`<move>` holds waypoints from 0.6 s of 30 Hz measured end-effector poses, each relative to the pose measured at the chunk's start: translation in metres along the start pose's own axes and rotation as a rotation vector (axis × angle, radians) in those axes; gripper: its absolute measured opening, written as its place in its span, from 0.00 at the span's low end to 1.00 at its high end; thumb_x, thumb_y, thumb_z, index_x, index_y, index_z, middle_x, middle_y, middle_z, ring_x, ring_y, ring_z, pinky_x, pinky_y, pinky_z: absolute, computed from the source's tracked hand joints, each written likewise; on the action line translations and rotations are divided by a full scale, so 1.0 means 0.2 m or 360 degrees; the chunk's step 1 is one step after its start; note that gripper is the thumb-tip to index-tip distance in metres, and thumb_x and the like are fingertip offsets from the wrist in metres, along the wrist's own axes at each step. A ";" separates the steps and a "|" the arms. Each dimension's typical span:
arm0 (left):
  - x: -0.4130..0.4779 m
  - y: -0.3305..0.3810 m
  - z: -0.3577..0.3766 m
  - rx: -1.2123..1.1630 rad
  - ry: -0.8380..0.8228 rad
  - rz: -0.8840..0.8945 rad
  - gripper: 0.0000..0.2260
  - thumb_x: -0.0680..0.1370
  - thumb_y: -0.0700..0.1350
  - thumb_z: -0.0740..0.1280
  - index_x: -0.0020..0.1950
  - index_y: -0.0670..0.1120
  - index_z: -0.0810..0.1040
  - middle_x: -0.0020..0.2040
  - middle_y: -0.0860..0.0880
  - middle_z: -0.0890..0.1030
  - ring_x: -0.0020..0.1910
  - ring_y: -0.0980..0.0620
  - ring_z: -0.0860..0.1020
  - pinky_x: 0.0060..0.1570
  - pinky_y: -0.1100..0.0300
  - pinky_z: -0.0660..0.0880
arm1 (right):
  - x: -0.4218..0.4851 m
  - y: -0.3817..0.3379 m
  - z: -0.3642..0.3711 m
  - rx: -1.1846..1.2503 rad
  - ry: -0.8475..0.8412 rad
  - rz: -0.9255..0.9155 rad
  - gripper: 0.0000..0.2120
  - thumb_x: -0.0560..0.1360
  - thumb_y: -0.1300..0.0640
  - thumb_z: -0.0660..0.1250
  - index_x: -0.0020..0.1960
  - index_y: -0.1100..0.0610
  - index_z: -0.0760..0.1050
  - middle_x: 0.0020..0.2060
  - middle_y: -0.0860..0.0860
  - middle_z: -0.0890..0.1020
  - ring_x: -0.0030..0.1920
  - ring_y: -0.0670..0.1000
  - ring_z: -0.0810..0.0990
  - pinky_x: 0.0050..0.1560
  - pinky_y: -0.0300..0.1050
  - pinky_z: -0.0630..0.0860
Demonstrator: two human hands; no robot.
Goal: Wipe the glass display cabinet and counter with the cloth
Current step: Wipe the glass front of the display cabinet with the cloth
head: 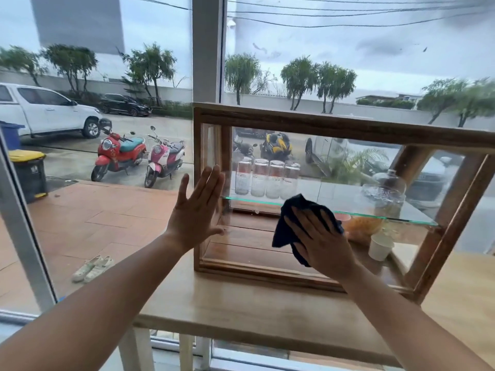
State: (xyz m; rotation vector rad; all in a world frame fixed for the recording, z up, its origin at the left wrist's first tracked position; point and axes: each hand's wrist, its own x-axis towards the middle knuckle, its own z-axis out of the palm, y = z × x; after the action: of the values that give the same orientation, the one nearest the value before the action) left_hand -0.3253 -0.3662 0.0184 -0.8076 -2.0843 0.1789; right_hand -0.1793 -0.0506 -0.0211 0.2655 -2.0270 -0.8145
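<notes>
Wooden-framed, the glass display cabinet [334, 129] is standing at the counter's [227, 303] left end, long axis running left to right. The right hand [322, 243], fingers flat, is pressing one dark cloth [284, 228] against its front pane, while the left hand [197, 210], fingers spread open, is bracing its left corner post. Four glass jars [266, 180] are sitting on the upper shelf.

Grainy wood-framed cabinet [321, 128] with glossy glass, dark cloth [289, 226], seemingly matt wooden counter [241, 306]

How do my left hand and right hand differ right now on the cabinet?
The left hand is bare, fingers pointing up, flat by the display cabinet's left corner post. The right hand presses a dark blue cloth against the front glass, lower down. Both are open-palmed.
</notes>
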 end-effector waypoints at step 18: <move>0.00 -0.12 0.02 0.0221 0.0153 0.0187 0.61 0.66 0.74 0.68 0.82 0.38 0.46 0.83 0.39 0.45 0.82 0.40 0.48 0.77 0.38 0.49 | 0.67 -0.09 -0.11 0.0006 0.0216 0.0764 0.29 0.85 0.45 0.56 0.80 0.60 0.59 0.80 0.62 0.56 0.80 0.61 0.55 0.79 0.61 0.52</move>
State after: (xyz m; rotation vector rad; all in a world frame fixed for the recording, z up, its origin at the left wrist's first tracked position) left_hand -0.3396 -0.3835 0.0250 -0.8378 -1.9130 0.3388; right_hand -0.2389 -0.1390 0.0660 -0.1585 -1.8553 -0.4765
